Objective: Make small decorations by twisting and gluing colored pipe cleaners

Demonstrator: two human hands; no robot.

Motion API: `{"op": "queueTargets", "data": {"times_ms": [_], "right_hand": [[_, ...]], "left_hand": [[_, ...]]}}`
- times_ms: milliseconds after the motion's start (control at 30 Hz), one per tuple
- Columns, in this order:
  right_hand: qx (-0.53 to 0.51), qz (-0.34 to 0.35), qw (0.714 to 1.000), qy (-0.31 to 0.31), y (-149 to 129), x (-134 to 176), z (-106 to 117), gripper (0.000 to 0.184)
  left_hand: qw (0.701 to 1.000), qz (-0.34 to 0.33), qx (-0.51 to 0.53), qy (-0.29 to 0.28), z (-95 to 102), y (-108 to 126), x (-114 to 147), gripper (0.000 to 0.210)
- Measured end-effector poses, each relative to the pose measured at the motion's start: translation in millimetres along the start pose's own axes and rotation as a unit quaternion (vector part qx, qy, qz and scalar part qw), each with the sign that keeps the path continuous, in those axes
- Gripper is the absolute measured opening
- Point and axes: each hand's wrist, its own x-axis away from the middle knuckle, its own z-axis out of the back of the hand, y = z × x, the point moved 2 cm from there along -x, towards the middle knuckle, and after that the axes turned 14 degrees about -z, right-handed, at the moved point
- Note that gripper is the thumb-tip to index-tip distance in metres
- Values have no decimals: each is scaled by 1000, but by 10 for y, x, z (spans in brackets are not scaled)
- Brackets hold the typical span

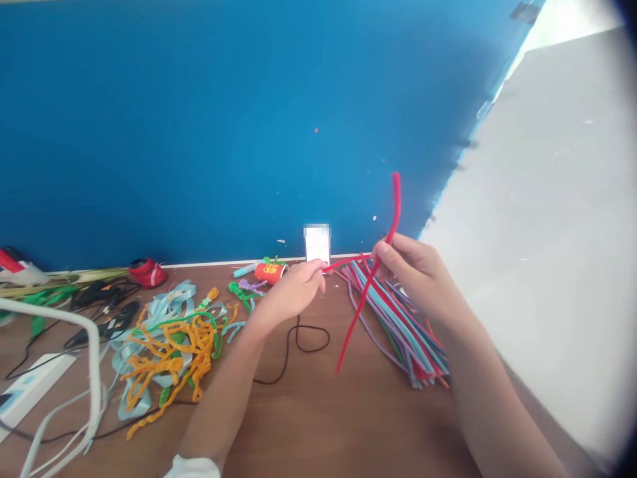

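Red pipe cleaners (397, 199) cross at the fingertips of my right hand (415, 269), which pinches them above the table. One length points up against the blue wall and down to the left; another runs sideways to my left hand (298, 285). The left fingers are closed on that end. Whether these are separate pieces or one bent piece I cannot tell. Below and behind my right hand lies a bundle of pipe cleaners (393, 318) in blue, purple, red and green. A phone with a bright screen (317, 244) leans on the wall behind my left hand.
Orange twisted pipe cleaners (184, 352) and pale blue ribbon (172, 302) lie heaped at the left. A red can (270, 273) is on its side near the wall. Beyond are a white power strip (34, 385), a white curved tube (93, 358) and a black cable (286, 362).
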Motion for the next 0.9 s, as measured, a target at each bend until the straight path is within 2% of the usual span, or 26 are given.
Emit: {"op": "queueTargets", "data": {"times_ms": [133,233,333,467,567,700,900], "right_hand": [[11,-8,1000,-11,22,-13,47,36],[2,-15,998,-54,13,-13,33,35],[-24,-29,992,-118,11,-20,7,30],[-42,-34,987,-150,22,-54,-21,24],[-26,-25,987,-154,14,-70,-41,24],[-16,-30,990,-135,3,-52,-67,24],[-9,-51,990,-129,18,0,-201,27]], "left_hand": [[1000,10,0,11,-61,-77,-33,31],[999,21,-24,17,-18,-61,-39,30],[998,24,-61,-6,80,-15,5,29],[994,31,-92,-48,170,0,94,26],[987,41,-134,-80,174,8,122,28],[979,14,-178,-102,156,50,108,32],[961,-10,-222,-164,153,53,114,31]]}}
